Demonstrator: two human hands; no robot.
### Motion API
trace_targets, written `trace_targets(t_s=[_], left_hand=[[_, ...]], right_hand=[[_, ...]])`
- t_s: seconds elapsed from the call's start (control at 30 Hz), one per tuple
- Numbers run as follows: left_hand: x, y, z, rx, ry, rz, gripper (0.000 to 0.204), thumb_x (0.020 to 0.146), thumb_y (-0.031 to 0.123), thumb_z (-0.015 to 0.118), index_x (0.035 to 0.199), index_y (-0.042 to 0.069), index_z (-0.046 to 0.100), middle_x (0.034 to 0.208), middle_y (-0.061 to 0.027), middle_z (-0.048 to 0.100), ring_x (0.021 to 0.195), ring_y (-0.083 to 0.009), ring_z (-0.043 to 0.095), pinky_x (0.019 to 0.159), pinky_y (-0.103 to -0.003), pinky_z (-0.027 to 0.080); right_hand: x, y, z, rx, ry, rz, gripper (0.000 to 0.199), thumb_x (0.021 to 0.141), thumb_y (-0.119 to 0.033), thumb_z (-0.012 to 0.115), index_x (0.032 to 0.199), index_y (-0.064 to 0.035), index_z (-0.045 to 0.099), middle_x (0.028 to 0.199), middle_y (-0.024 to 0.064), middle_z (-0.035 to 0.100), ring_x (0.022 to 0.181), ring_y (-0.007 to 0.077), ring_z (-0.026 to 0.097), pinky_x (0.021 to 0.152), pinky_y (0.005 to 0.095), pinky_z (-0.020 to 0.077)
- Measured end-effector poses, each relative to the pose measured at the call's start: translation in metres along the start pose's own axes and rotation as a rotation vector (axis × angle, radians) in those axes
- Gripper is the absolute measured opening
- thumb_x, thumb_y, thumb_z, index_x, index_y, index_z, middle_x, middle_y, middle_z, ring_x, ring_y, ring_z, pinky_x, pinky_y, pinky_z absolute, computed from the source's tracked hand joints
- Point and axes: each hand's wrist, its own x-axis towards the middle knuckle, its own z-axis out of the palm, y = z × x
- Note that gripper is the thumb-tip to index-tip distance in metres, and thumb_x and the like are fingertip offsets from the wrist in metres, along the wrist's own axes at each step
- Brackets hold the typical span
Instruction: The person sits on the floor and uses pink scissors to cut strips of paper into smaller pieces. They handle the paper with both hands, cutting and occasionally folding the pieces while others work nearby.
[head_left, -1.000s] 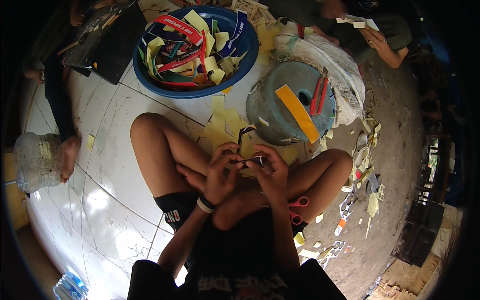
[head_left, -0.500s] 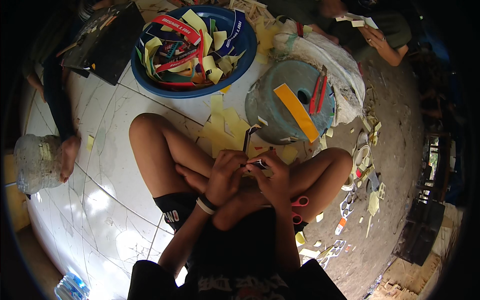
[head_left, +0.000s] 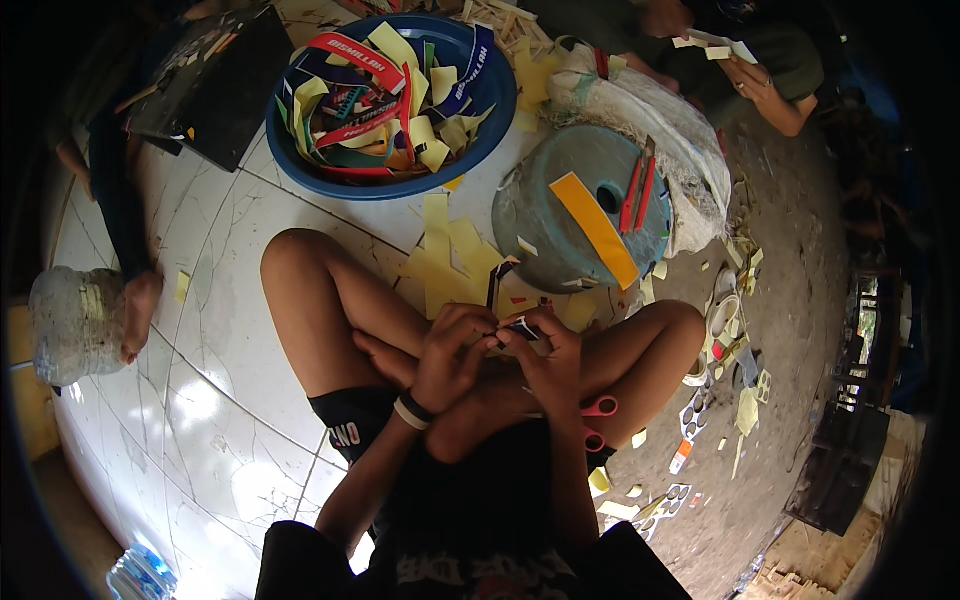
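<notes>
Left hand [head_left: 452, 352] and right hand [head_left: 547, 358] pinch a dark strip [head_left: 494, 287], one end toward twelve o'clock. They seem to bend it; the next move needs a steady pinch.

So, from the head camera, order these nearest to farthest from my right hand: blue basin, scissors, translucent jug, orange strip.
Nearest your right hand first:
1. Scissors, right of the wrist.
2. Orange strip, ahead, on the grey tub.
3. Blue basin, ahead and left.
4. Translucent jug, far left.
</notes>
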Motion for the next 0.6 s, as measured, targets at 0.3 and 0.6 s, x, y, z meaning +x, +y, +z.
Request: trace_targets(t_s=[0.3, 0.6], left_hand=[[-0.005, -0.015, -0.003, -0.111, 0.022, -0.120, 0.022, 0.087, -0.003, 0.079, 0.107, 0.001, 0.073, 0.108, -0.0101, 0.074, 0.098, -0.0226, 0.069, 0.086, -0.033, 0.053], [-0.007, -0.023, -0.014, -0.589, 0.031, -0.387, 0.012, 0.098, 0.000, 0.072, 0.110, -0.002, 0.073, 0.107, -0.0023, 0.074, 0.101, -0.0088, 0.064, 0.090, -0.027, 0.052]], right_hand=[[0.002, 0.007, 0.011, 0.119, 0.092, 0.014, 0.018, 0.088, -0.001, 0.082, 0.105, 0.0004, 0.074, 0.098, 0.0065, 0.077, 0.086, 0.0100, 0.070, 0.081, 0.0260, 0.0561], [0.003, 0.033, 0.016, 0.022, 0.004, -0.029, 0.017, 0.084, -0.005, 0.086, 0.093, -0.0019, 0.073, 0.087, 0.0038, 0.074, 0.075, 0.0095, 0.065, 0.069, 0.0260, 0.0506]])
